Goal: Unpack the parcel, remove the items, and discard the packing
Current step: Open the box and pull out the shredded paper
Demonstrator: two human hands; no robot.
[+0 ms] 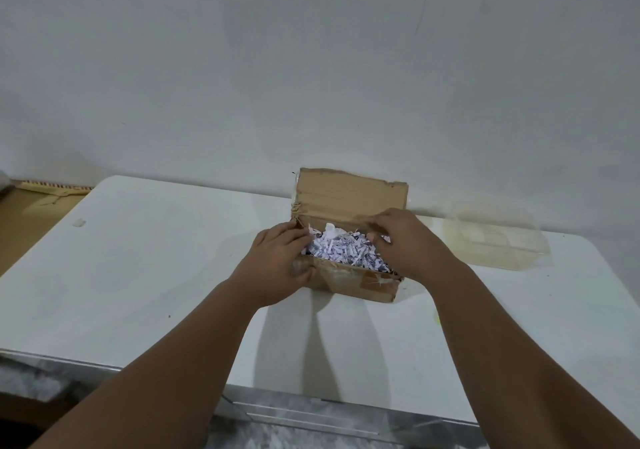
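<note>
A small brown cardboard parcel (360, 282) stands on the white table (156, 268), its lid flap (349, 195) raised against the wall. It is filled with shredded white paper (343, 253), and a white lump (333, 231) pokes up from the shreds near the back. My left hand (277, 268) grips the box's left end, thumb on the front wall and fingers over the rim. My right hand (405, 244) rests on the right end, fingers curled at the fold of the lid. Any items under the shreds are hidden.
A clear plastic container (495, 244) lies on the table to the right of the parcel. A small pale scrap (79, 222) lies at the table's far left. The wall stands right behind the box. Brown floor and flattened cardboard (52, 190) show at the left.
</note>
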